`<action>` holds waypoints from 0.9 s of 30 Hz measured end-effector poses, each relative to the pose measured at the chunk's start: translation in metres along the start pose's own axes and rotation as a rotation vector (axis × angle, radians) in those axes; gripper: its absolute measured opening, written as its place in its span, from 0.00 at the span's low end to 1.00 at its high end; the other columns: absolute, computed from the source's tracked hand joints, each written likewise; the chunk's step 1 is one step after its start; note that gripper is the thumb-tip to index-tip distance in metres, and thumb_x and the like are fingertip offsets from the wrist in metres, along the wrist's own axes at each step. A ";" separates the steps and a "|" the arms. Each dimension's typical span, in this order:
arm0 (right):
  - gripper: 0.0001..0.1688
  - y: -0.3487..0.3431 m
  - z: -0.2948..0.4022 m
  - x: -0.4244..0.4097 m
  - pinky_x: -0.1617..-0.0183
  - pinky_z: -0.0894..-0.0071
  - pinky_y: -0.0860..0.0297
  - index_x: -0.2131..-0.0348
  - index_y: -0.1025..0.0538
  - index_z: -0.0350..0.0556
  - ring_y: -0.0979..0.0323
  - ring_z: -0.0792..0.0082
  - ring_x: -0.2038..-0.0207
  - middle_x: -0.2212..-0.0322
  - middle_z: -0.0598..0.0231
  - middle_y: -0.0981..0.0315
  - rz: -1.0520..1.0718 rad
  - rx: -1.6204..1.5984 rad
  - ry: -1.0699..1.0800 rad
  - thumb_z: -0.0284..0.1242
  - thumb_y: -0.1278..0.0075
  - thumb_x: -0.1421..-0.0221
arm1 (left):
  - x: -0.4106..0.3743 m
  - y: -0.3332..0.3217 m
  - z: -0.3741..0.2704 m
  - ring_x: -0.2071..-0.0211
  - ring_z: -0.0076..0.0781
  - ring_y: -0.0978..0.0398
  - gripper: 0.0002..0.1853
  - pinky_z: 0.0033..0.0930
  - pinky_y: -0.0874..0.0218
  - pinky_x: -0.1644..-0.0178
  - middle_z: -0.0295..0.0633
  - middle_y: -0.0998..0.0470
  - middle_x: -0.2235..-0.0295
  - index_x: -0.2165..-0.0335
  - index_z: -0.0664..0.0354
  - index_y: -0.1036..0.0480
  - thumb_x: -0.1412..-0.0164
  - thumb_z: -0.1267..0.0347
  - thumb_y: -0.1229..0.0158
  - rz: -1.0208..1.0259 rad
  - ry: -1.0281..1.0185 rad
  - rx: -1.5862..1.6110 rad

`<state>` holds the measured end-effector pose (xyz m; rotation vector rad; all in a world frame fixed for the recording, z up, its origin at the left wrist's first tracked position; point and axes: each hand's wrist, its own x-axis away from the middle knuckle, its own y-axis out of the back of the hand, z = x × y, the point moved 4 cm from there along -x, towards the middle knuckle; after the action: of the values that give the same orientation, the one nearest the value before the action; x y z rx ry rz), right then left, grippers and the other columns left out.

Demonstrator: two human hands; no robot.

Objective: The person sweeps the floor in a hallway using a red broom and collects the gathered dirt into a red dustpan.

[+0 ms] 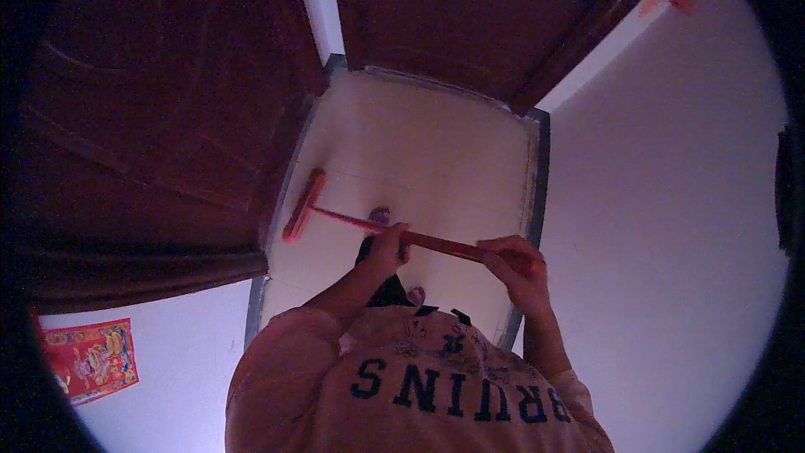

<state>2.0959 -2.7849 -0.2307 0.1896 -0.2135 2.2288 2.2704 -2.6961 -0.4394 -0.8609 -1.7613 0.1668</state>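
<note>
A broom with a long reddish handle (443, 245) slants across in front of my body. My left hand (391, 246) is closed around the middle of the handle. Toward its upper end, my right hand (519, 267) wraps the handle. The wide red broom head (304, 206) is at the left, over the pale floor near the base of the dark door. In the dim light I cannot tell whether its bristles touch the floor.
Dark reddish-brown doors stand at the left (157, 107) and ahead (434, 19). A white wall (654, 201) with a dark baseboard (541, 182) bounds the right side. My feet in slippers (379, 214) are on the pale floor (434, 138). A red printed poster (94, 358) hangs at lower left.
</note>
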 end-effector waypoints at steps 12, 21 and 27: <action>0.07 -0.084 -0.023 -0.238 0.55 0.74 0.38 0.70 0.31 0.40 0.34 0.71 0.60 0.65 0.58 0.31 0.378 0.097 -0.217 0.19 0.53 0.54 | -0.080 0.067 -0.104 0.89 0.22 0.41 0.08 0.23 0.51 0.88 0.34 0.37 0.89 0.81 0.56 0.36 0.54 0.65 0.53 -0.266 -0.094 0.387; 0.08 -0.080 -0.004 -0.325 0.56 0.74 0.38 0.70 0.31 0.42 0.33 0.69 0.61 0.65 0.58 0.31 0.231 0.062 -0.179 0.19 0.54 0.55 | -0.199 0.055 -0.155 0.91 0.23 0.42 0.06 0.23 0.50 0.89 0.35 0.38 0.90 0.81 0.55 0.37 0.55 0.66 0.55 -0.074 0.126 0.385; 0.09 -0.059 0.005 -0.327 0.56 0.75 0.37 0.68 0.31 0.40 0.33 0.71 0.61 0.64 0.60 0.30 0.102 0.033 -0.154 0.20 0.54 0.53 | -0.217 0.027 -0.176 0.91 0.23 0.42 0.12 0.27 0.51 0.90 0.34 0.40 0.90 0.82 0.54 0.39 0.51 0.60 0.53 -0.073 0.189 0.321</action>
<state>2.3435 -2.9986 -0.2894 0.3774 -0.2751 2.3218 2.4633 -2.8635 -0.5548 -0.5596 -1.5340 0.3013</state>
